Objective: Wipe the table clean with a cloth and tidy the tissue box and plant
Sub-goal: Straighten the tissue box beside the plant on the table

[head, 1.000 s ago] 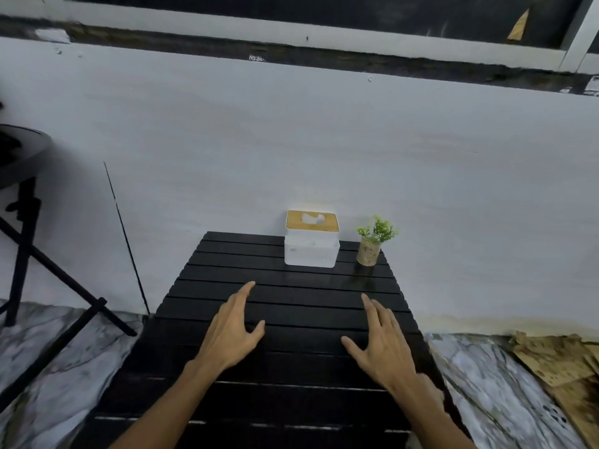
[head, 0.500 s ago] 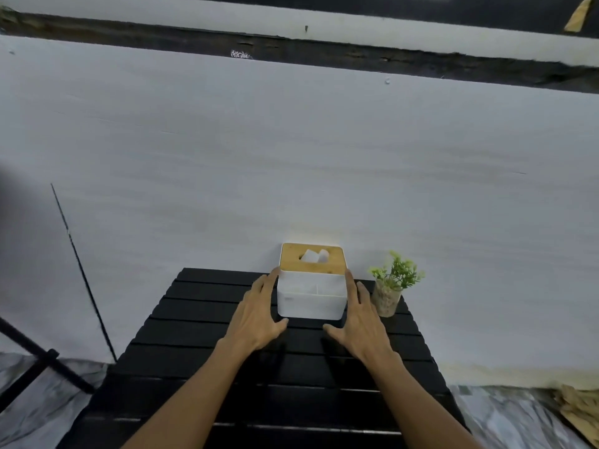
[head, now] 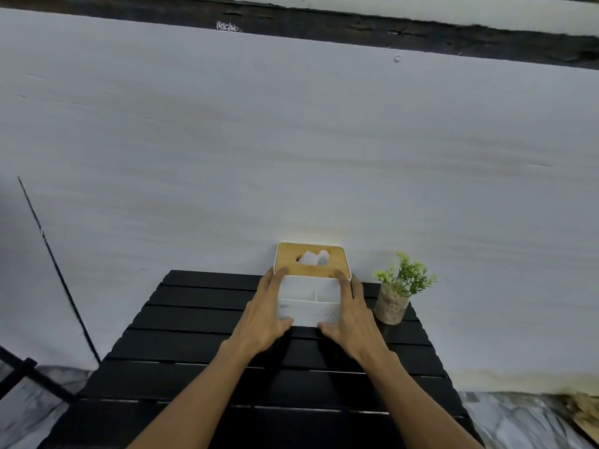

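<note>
A white tissue box (head: pixel 309 303) with a wooden lid and a tissue poking out stands at the far edge of the black slatted table (head: pixel 194 345), close to the wall. My left hand (head: pixel 264 314) clasps its left side and my right hand (head: pixel 351 319) clasps its right side, thumbs along the front bottom edge. A small green plant (head: pixel 393 294) in a speckled round pot stands just right of my right hand, at the table's far right corner. No cloth is in view.
A pale wall (head: pixel 291 157) rises directly behind the table. Black stand legs (head: pixel 29 374) are at the lower left over a marble floor (head: pixel 518 422). Some tan perforated pieces (head: pixel 583 413) lie on the floor at the lower right.
Both hands reached forward from the table's middle to the tissue box and closed on its two sides. The view moved closer to the wall.
</note>
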A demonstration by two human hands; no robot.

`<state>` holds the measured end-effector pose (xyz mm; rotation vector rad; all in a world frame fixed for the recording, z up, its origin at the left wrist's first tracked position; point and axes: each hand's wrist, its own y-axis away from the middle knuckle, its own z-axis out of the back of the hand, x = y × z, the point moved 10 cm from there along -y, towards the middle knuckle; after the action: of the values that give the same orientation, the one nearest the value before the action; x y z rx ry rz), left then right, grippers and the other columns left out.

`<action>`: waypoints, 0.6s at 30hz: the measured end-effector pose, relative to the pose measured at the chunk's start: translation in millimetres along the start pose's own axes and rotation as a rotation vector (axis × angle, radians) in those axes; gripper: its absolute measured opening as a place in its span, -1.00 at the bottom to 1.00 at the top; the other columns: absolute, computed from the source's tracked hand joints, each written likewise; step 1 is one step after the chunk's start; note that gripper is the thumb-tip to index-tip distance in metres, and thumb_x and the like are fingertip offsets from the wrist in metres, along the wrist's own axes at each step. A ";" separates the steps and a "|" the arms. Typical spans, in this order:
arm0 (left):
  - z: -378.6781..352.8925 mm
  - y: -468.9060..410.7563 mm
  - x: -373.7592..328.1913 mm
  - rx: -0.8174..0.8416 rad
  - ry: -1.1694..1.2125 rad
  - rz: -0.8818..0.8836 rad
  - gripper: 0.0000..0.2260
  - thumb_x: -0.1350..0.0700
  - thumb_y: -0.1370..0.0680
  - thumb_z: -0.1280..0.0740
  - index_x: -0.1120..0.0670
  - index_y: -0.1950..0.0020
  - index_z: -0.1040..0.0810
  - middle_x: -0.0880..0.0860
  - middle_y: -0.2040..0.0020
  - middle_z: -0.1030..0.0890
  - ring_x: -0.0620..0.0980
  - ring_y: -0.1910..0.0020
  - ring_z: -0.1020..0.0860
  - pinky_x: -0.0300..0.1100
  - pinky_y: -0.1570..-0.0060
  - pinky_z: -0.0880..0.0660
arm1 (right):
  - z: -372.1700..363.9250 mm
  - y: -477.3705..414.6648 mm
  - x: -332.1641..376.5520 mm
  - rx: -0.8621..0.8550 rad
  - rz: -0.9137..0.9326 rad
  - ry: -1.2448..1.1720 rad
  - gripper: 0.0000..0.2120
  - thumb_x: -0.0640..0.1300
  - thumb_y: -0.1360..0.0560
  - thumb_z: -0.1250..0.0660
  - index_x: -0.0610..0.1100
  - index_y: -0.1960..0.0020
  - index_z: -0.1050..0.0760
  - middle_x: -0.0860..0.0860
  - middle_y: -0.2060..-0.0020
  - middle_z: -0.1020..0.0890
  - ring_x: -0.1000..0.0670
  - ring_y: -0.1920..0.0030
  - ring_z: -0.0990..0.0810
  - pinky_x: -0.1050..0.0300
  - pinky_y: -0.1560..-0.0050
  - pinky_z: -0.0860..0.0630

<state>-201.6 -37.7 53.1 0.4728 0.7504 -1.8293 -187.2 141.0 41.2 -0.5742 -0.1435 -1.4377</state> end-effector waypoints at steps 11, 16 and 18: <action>48.9 32.5 -9.9 -0.148 -0.001 -0.102 -0.21 0.16 -0.42 -0.45 -0.18 -0.49 -0.08 -0.16 -0.55 -0.02 -0.02 -0.10 -0.53 -0.08 0.09 -0.59 | 16.7 18.8 47.2 -0.138 0.061 -0.061 -0.05 -0.10 -0.38 -0.53 0.07 -0.55 -0.01 0.03 -0.61 0.17 -0.13 0.10 -0.66 -0.03 0.22 -0.67; 92.1 52.0 -9.3 -0.226 -0.019 -0.123 -0.21 0.17 -0.40 -0.46 -0.16 -0.49 -0.10 -0.18 -0.56 0.02 -0.03 -0.11 -0.53 -0.09 0.10 -0.61 | 25.8 25.3 91.1 -0.174 0.126 -0.100 -0.06 -0.10 -0.41 -0.52 0.07 -0.57 0.02 0.05 -0.61 0.21 -0.10 0.13 -0.66 0.04 0.23 -0.67; 110.3 60.7 -6.5 -0.251 -0.023 -0.121 -0.20 0.17 -0.40 -0.47 -0.14 -0.50 -0.11 -0.17 -0.56 0.02 -0.03 -0.20 -0.49 -0.07 0.04 -0.62 | 26.8 26.6 109.4 -0.188 0.145 -0.107 -0.06 -0.07 -0.42 -0.52 0.07 -0.57 0.04 0.04 -0.61 0.22 -0.10 0.12 -0.66 0.06 0.23 -0.67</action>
<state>-139.7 -124.4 120.6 0.2470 0.9963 -1.8166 -138.7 56.3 103.5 -0.7999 -0.0500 -1.2873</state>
